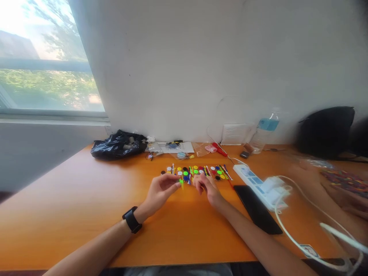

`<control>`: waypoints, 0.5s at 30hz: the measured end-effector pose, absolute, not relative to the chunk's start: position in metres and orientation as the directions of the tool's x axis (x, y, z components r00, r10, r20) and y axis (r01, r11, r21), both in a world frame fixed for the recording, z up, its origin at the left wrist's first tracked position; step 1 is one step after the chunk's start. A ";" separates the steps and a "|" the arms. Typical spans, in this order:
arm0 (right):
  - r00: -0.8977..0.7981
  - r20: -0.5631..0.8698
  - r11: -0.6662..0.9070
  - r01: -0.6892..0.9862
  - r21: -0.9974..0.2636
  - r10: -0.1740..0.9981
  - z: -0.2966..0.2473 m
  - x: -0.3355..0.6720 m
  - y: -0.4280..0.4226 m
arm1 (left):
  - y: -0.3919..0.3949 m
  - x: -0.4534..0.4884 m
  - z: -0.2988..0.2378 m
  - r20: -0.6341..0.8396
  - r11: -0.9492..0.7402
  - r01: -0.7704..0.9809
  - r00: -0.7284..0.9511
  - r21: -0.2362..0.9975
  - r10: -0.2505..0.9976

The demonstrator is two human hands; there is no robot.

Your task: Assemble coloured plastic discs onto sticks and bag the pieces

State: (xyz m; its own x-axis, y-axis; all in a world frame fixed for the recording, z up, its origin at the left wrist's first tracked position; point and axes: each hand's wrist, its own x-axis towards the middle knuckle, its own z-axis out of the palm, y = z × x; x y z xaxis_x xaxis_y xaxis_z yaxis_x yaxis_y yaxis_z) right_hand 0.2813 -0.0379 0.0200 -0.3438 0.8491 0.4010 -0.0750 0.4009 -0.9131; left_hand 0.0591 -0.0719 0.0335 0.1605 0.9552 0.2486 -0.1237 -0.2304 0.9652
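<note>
My left hand (162, 191), with a black watch on its wrist, pinches a small bright green and yellow piece (181, 183) between its fingertips. My right hand (206, 187) is curled just to the right of it, fingers together near the same piece; what it holds is too small to make out. Both hover over the orange table (71, 203), right in front of a spread of small coloured discs and sticks (198, 171).
A black plastic bag (119, 144) lies at the back left, with small clear packets (178, 149) beside it. A water bottle (263, 134), a white power strip (258, 186) with cables and a black phone (257, 209) are to the right. Another person's hand (342, 195) rests far right.
</note>
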 end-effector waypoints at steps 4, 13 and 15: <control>-0.334 0.357 0.363 -0.047 -0.931 0.872 0.017 0.281 -0.037 | -0.071 0.059 0.036 0.238 -0.219 -0.131 0.148 0.967 0.960; -0.327 0.336 0.352 -0.009 -0.936 0.883 0.015 0.282 -0.036 | -0.060 0.053 0.030 0.115 -0.015 -0.400 0.227 0.916 0.967; -0.328 0.331 0.350 -0.002 -0.937 0.884 0.015 0.282 -0.036 | -0.056 0.050 0.027 0.097 0.023 -0.459 0.236 0.888 0.967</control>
State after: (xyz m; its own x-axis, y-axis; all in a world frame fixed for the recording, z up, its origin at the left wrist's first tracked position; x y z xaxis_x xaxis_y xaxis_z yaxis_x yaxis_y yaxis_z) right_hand 0.2823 -0.0360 0.0152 -0.3284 0.8845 0.3314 -0.0021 0.3502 -0.9367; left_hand 0.0502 -0.0560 0.0268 0.2362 0.9669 0.0966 -0.4591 0.0233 0.8881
